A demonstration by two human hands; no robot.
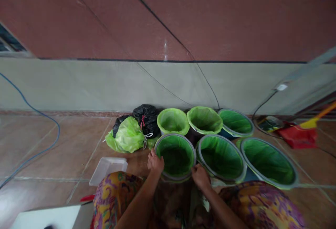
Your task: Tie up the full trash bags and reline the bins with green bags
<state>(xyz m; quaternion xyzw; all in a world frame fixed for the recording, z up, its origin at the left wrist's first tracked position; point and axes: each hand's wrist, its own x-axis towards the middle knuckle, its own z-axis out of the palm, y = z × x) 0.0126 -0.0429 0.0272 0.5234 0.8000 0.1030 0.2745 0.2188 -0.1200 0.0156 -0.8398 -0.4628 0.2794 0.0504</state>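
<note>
A round bin point(175, 156) lined with a green bag and topped by a grey ring stands on the floor right in front of me. My left hand point(155, 161) rests on its left rim, fingers curled over the edge. My right hand point(200, 175) grips the near right rim, fingers closed on the ring. Several more green-lined bins stand beside and behind it, such as one to the right point(222, 157) and one further right point(269, 162). My knees in a patterned yellow and purple cloth fill the bottom of the view.
Tied black bags point(146, 117) and a light green bag point(128, 135) lie left of the bins. A clear plastic tray point(108, 169) sits on the tiled floor near my left knee. A blue cable point(49, 131) curves at left. A red dustpan point(298, 136) lies at right by the wall.
</note>
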